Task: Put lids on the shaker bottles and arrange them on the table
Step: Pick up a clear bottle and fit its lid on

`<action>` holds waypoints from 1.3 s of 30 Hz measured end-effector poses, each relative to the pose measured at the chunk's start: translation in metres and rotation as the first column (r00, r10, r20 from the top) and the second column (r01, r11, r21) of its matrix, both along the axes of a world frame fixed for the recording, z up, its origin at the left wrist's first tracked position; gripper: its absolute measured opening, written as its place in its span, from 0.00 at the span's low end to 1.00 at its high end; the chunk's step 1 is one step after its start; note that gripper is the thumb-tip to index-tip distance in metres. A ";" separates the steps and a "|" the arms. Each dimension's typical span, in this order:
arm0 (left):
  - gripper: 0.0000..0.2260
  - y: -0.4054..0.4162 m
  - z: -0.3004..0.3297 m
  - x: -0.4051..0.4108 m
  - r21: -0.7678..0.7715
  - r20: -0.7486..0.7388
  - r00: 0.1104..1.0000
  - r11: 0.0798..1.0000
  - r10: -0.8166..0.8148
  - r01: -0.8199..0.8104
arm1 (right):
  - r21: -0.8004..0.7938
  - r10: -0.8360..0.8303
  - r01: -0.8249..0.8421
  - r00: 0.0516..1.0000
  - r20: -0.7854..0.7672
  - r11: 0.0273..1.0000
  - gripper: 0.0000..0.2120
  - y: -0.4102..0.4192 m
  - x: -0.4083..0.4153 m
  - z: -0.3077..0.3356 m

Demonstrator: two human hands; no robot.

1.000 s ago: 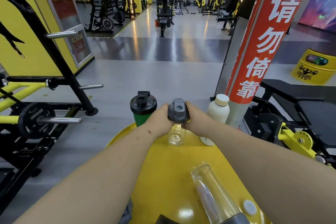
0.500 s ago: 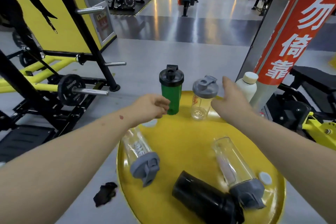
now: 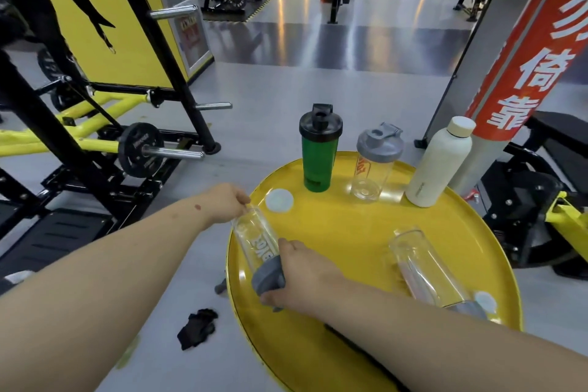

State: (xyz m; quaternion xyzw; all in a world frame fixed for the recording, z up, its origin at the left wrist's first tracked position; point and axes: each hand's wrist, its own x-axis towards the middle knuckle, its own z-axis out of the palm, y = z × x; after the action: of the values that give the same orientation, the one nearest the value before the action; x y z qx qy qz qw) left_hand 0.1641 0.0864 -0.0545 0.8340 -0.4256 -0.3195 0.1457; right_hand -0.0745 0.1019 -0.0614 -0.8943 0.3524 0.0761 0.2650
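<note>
Right hand: closed over the grey lid of a clear shaker bottle lying at the left rim of the yellow round table. Left hand: fingers curled on the bottle's base end. Bottle: judged light, rigid, smooth plastic, likely slippery; best gripped at lid and base. Green bottle and second clear bottle are seen upright and lidded at the far edge.

I count three clear shaker bottles, one green shaker, one white flask at two o'clock, two loose white discs.
</note>
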 end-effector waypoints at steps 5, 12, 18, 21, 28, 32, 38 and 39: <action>0.15 -0.004 -0.004 0.009 0.008 -0.091 0.996 1.000 0.022 -0.021 | 0.029 -0.069 0.067 0.997 0.039 0.997 0.39 0.006 0.005 -0.013; 0.10 -0.009 -0.007 0.006 0.017 -0.346 0.932 0.994 0.107 -0.108 | 0.118 -0.125 0.108 0.981 0.147 0.987 0.39 -0.006 -0.020 0.011; 0.13 -0.023 -0.019 -0.020 0.108 -0.586 0.790 0.984 0.180 -0.144 | 0.193 -0.255 0.195 0.897 0.360 0.962 0.31 -0.047 -0.036 0.066; 0.10 -0.033 -0.028 -0.042 0.122 -0.693 0.690 0.977 0.209 -0.174 | 0.181 -0.277 0.220 0.871 0.405 0.958 0.31 -0.074 -0.030 0.084; 0.08 -0.051 -0.033 -0.079 0.128 -0.787 0.560 0.957 0.257 -0.259 | 0.085 -0.301 0.289 0.910 0.285 0.954 0.27 -0.123 -0.003 0.100; 0.08 -0.055 -0.038 -0.079 0.116 -0.788 0.553 0.947 0.271 -0.299 | 0.070 -0.323 0.316 0.911 0.257 0.946 0.22 -0.138 0.010 0.094; 0.12 -0.056 -0.051 -0.070 -0.025 -0.618 0.783 0.993 0.074 -0.113 | 0.058 -0.383 0.382 0.885 0.265 0.922 0.18 -0.142 0.022 0.083; 0.16 -0.055 -0.051 -0.070 -0.056 -0.556 0.831 0.998 -0.028 -0.004 | 0.047 -0.395 0.398 0.880 0.262 0.916 0.16 -0.141 0.022 0.082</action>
State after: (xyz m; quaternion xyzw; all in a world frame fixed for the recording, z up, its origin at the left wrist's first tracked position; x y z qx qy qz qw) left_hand 0.0946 0.0316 -0.1059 0.6982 -0.3785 -0.5373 0.2839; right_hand -0.0521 -0.0392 0.0208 -0.8064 0.4894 -0.1017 0.3160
